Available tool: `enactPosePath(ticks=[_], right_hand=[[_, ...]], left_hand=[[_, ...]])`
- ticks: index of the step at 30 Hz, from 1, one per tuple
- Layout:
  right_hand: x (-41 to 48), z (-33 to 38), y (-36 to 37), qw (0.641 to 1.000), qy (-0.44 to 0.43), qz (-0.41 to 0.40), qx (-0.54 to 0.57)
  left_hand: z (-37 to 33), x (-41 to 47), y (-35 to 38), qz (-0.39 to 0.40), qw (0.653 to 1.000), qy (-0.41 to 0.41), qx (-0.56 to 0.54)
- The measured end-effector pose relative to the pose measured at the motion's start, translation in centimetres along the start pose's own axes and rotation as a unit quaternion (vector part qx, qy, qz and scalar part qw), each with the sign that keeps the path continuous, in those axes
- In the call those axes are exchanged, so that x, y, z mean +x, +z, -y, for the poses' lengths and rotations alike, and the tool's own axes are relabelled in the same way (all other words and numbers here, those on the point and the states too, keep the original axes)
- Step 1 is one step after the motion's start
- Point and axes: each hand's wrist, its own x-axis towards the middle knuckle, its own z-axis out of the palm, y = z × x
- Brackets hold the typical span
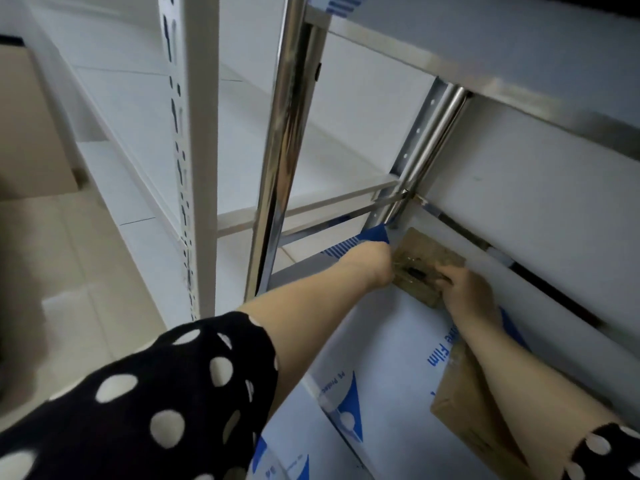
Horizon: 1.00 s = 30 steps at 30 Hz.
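A small brown cardboard box (427, 261) wrapped in clear tape lies at the far corner of a low steel shelf (391, 337) covered in white and blue protective film. My left hand (375, 268) holds the box's left side, its fingers hidden behind the box. My right hand (465, 294) grips the box's near right edge with curled fingers. Both forearms reach forward under an upper shelf; black sleeves with white dots cover my upper arms.
A second cardboard box (464, 414) sits on the same shelf under my right forearm. A chrome post (284, 143) and a white slotted upright (188, 150) stand to the left. The steel upper shelf (502, 57) overhangs. A white wall panel (540, 209) closes the right side. Beige tiled floor (69, 271) lies left.
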Motion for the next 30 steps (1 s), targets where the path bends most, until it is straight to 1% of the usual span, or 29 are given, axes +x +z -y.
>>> enactPosePath(ticks=[3, 6, 8, 10, 13, 16, 18, 21, 22, 23, 25, 26, 28, 30], right_hand=[[-2.3, 1.7, -0.6, 0.998, -0.034, 0.049, 0.035], [-5.1, 2.3, -1.4, 0.990, -0.057, 0.101, 0.078], [-6.7, 2.1, -2.0, 0.987, -0.057, 0.108, 0.105], [-7.9, 1.9, -2.6, 0.986, -0.067, 0.109, 0.107], [-9.0, 1.5, -4.0, 0.988, -0.079, 0.102, 0.090], [-10.0, 0.6, -5.9, 0.989, -0.037, 0.068, 0.126], [-10.8, 0.0, -7.1, 0.981, -0.002, 0.045, 0.186], [-12.1, -0.8, -9.1, 0.963, 0.048, -0.008, 0.267], [-12.5, -1.1, -9.7, 0.955, 0.066, -0.025, 0.288], [-12.9, -1.3, -10.2, 0.947, 0.089, -0.033, 0.305], [-13.4, -1.8, -10.9, 0.939, 0.139, -0.014, 0.314], [-13.7, -2.1, -10.9, 0.941, 0.155, 0.002, 0.299], [-14.1, -2.7, -10.9, 0.956, 0.158, 0.019, 0.248], [-14.5, -3.0, -10.8, 0.965, 0.153, 0.031, 0.210]], left_hand=[[0.5, -1.0, -0.1, 0.001, 0.998, -0.035, -0.056], [1.4, -1.3, -0.1, -0.013, 0.986, -0.104, -0.132], [1.7, -1.7, 0.0, -0.015, 0.961, -0.154, -0.228], [1.3, -2.7, 0.1, 0.002, 0.933, -0.184, -0.309], [0.3, -4.2, 0.0, 0.047, 0.916, -0.191, -0.349], [-1.0, -5.2, -1.0, 0.059, 0.904, -0.184, -0.382], [-2.4, -6.0, -1.6, 0.040, 0.907, -0.171, -0.382], [-5.1, -7.1, -1.3, -0.008, 0.901, -0.133, -0.412], [-6.0, -7.6, -1.0, -0.025, 0.906, -0.113, -0.407], [-6.9, -7.9, -0.5, -0.041, 0.920, -0.091, -0.378], [-8.4, -8.8, 0.8, -0.070, 0.958, -0.043, -0.275], [-9.0, -9.4, 1.5, -0.083, 0.971, -0.019, -0.222], [-9.6, -10.5, 2.9, -0.104, 0.983, 0.024, -0.151], [-9.9, -11.3, 3.7, -0.114, 0.984, 0.054, -0.128]])
